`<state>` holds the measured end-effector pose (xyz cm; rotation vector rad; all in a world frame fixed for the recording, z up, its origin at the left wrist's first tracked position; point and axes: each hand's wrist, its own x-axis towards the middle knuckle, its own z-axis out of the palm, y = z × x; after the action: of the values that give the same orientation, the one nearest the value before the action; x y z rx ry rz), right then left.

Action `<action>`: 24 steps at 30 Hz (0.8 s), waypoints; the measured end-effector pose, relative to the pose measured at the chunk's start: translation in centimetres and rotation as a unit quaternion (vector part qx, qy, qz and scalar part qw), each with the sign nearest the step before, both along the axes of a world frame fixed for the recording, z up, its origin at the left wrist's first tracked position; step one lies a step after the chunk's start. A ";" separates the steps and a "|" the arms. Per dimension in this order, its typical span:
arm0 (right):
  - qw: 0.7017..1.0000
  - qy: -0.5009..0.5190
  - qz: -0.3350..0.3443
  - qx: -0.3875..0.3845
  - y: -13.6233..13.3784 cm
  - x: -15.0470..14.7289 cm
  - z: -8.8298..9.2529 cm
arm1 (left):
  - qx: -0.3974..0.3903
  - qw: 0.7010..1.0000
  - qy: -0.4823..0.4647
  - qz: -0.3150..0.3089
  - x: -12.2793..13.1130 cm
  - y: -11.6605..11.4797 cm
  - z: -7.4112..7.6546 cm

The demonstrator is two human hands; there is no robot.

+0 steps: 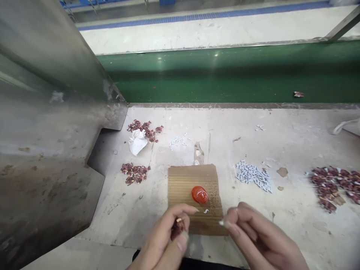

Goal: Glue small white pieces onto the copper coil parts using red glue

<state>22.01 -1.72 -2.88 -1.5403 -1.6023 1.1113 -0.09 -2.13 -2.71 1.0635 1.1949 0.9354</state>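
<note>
My left hand (pixel 171 240) is closed around a small dark red-brown piece (pixel 177 228) with a light orange edge, mostly hidden by the fingers. In my right hand (pixel 253 236), thumb and forefinger pinch a tiny whitish curved piece (pixel 221 222); it is slightly blurred. Both hands hover over the near edge of a brown cardboard sheet (pixel 182 195). On that sheet lies a glossy red-orange blob (pixel 200 195), and one small white curved piece (pixel 206 211) rests just below it.
Right of the cardboard lies a pile of pale curved pieces (pixel 253 175). Dark red clusters (pixel 135 174) sit at left, with more red pieces (pixel 332 185) at far right. A crumpled white wad (pixel 137 142) stands near a metal panel (pixel 56 112). Behind runs a green belt (pixel 225 75).
</note>
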 end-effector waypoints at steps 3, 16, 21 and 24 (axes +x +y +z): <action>0.980 -0.161 0.084 0.084 2.6 1.6 -0.2 | -0.039 0.997 0.060 0.033 -1.8 -0.1 -0.5; 0.927 -0.250 0.220 0.171 4.9 1.0 0.4 | -0.035 0.994 0.073 0.068 -5.5 1.9 -1.0; 0.956 -0.182 0.176 0.149 4.3 1.1 1.8 | -0.028 0.998 0.027 0.050 -4.5 2.0 0.4; 0.956 -0.191 0.167 0.151 3.7 0.8 1.2 | -0.059 0.992 -0.030 0.107 -2.9 1.9 1.6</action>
<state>22.78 1.97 -1.71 -1.3648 -2.2427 0.7070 -3.03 -0.27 -1.16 0.8181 1.3169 1.0404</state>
